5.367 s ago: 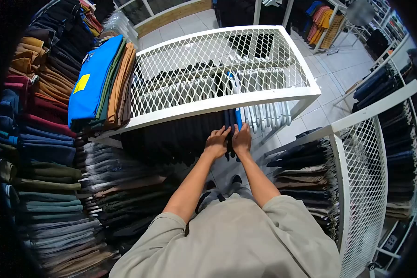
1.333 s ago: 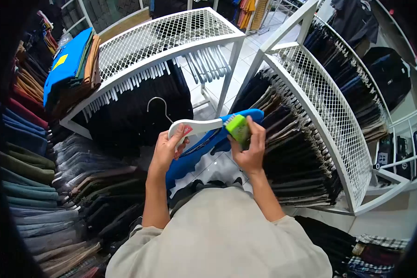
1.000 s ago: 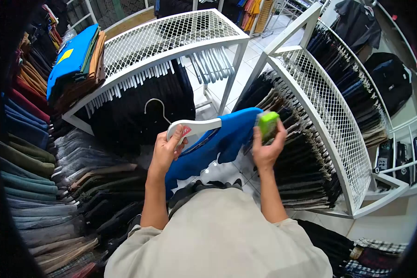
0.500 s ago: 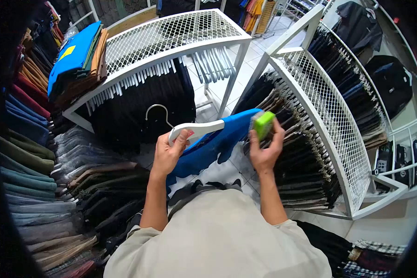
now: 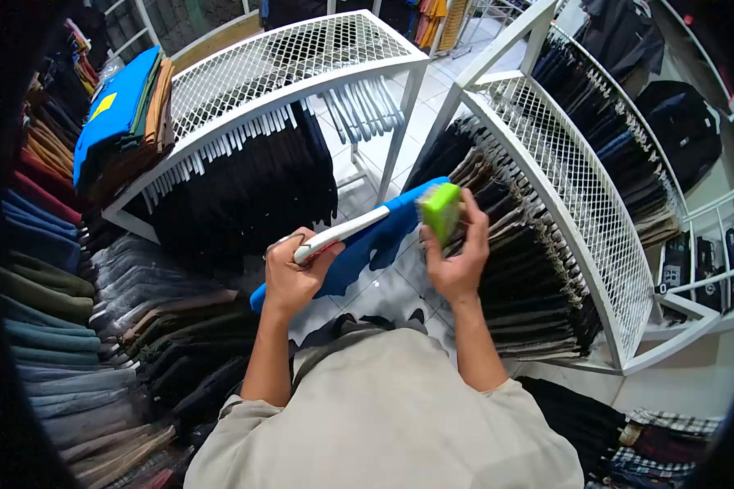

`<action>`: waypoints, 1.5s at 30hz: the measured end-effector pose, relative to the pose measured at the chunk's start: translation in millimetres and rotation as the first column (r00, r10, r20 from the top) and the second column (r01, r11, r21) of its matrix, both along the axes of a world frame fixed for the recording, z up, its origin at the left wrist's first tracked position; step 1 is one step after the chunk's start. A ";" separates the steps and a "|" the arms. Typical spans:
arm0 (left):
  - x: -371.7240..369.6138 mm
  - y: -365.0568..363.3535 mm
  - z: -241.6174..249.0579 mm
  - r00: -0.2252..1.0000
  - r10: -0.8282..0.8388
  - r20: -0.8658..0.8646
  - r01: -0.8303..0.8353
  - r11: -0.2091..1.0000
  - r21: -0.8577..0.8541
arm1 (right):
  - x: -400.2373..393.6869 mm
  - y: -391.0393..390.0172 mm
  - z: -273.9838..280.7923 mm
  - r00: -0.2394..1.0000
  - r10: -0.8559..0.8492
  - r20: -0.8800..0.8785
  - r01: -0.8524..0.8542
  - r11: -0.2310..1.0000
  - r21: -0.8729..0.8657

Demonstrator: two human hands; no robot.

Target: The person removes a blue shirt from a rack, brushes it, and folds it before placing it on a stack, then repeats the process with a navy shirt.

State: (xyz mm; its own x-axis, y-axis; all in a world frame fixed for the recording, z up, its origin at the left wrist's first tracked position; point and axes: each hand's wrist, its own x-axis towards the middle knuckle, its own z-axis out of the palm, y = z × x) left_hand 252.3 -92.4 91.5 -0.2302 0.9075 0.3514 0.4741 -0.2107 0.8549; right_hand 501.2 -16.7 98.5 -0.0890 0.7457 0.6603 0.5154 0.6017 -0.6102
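Note:
My left hand (image 5: 294, 275) is closed around the middle of a white hanger (image 5: 355, 226), whose hook is mostly hidden behind the fingers. A blue garment (image 5: 393, 232) hangs from it, one shoulder stretched toward the right and the other end showing left of my wrist. Between the thumb and fingers of my right hand (image 5: 458, 259) is a green brush (image 5: 441, 209), its pale bristle side facing the garment. The brush overlaps the garment's right shoulder in this view.
Ahead stands a white mesh-topped rack (image 5: 294, 69) of dark clothes, with folded blue garments (image 5: 116, 110) on its left end. Another mesh rack (image 5: 567, 196) curves along my right. Rows of hung clothes (image 5: 53, 342) fill the left side. White floor tiles (image 5: 383, 297) show below.
The hanger has turned in my left hand, so its hook is now mostly hidden and the garment's left end shows. The brush has shifted slightly left and its bristle side has turned.

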 end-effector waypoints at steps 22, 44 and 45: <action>-11.7 1.2 -5.6 0.816 0.076 -0.573 0.149 0.930 0.336 | 34.8 53.5 -20.7 0.946 -0.309 0.101 0.321 0.935 -0.151; -17.8 0.4 -8.7 0.432 0.068 -0.899 0.384 0.888 0.252 | -5.2 41.2 52.4 0.855 0.390 0.341 -0.299 0.909 -0.291; -18.6 1.5 -7.2 0.416 0.068 -0.907 0.399 0.882 0.249 | -1.9 47.4 47.5 0.858 0.355 0.370 -0.263 0.924 -0.278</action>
State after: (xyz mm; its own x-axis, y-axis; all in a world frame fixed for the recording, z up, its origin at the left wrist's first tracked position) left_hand 233.7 -90.8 84.3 0.5538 0.6214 0.5542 0.8116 -0.5516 -0.1924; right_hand 499.3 30.7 146.0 -0.5630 0.7510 0.3449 0.5533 0.6526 -0.5177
